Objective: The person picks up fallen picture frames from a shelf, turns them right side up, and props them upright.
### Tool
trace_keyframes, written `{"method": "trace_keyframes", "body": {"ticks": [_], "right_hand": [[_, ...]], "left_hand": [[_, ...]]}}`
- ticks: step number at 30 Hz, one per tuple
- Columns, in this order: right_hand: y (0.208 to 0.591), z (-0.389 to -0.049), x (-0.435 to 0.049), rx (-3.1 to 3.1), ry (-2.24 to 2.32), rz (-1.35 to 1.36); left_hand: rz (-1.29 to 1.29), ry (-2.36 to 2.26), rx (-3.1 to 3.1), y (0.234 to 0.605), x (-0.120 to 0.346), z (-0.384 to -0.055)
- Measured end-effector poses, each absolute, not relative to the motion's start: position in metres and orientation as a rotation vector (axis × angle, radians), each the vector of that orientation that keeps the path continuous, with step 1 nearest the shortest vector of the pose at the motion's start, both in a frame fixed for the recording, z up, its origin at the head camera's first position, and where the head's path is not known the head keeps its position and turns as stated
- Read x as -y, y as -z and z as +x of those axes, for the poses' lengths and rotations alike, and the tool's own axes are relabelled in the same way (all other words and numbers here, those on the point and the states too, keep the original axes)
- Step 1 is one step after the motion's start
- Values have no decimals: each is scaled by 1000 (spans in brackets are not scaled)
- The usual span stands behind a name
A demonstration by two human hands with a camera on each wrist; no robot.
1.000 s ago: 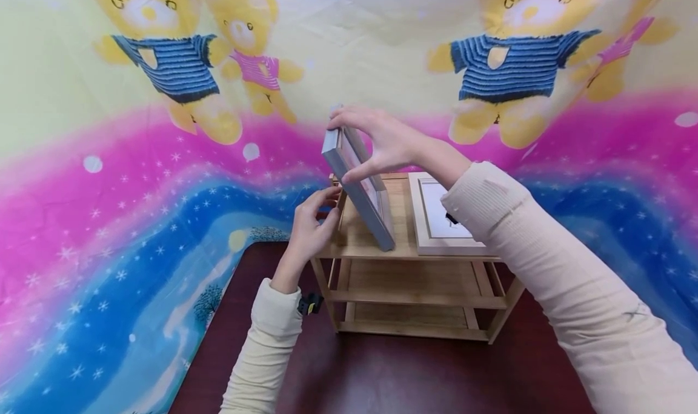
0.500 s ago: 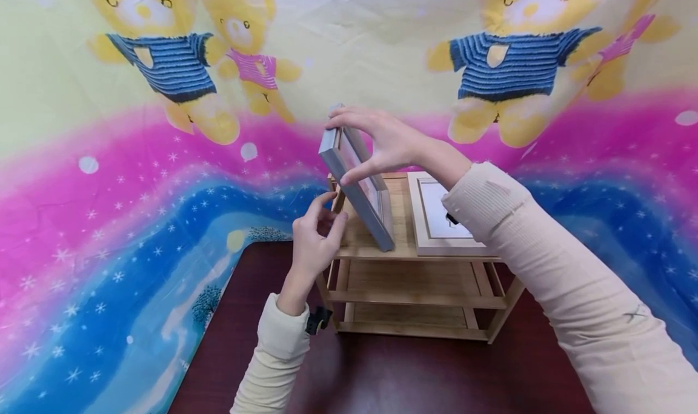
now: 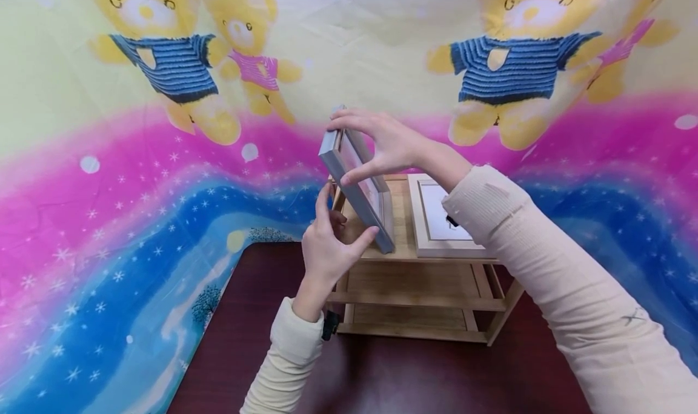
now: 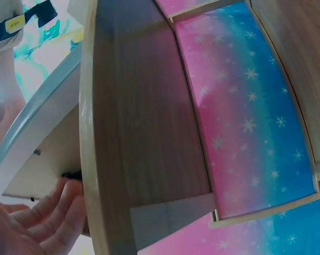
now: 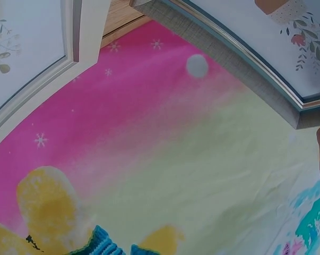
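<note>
A grey picture frame (image 3: 357,202) leans to the left, its lower edge on the top board of a wooden shelf (image 3: 420,302). My right hand (image 3: 389,144) grips its upper end, fingers over the top edge and thumb on the near side. My left hand (image 3: 329,244) is at the frame's left, index finger raised and thumb stretched toward the lower near edge; contact there is unclear. In the left wrist view, its fingers (image 4: 59,218) lie by the frame's tan back (image 4: 53,143), close to a small black fitting (image 4: 72,175). The right wrist view shows the frame's grey border (image 5: 218,56).
A white picture frame (image 3: 421,220) lies face up on the shelf's right side, partly behind my right sleeve (image 3: 485,199). The shelf stands on a dark red table (image 3: 403,371). A printed bear cloth (image 3: 382,38) hangs behind and at the sides.
My left hand has moved right and slightly down, index finger rising and thumb spreading toward the frame's lower edge. The right hand and the grey frame have stayed nearly still.
</note>
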State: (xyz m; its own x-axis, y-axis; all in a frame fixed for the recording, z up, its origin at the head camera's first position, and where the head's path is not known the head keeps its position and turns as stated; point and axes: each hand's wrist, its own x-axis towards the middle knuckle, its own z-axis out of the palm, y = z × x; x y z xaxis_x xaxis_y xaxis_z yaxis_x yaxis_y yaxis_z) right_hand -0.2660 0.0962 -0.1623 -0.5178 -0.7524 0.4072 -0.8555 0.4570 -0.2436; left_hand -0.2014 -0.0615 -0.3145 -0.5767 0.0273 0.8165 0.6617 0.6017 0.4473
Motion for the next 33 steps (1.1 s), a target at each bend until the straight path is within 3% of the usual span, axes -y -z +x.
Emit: {"method": "trace_keyframes", "body": {"ticks": [14, 33], "right_hand": [[169, -266, -98, 2473, -657, 1361], [159, -271, -100, 2481, -627, 1389]], "left_hand": [[-349, 776, 2044, 326, 43, -199], [-461, 850, 1918, 322, 44, -207]]}}
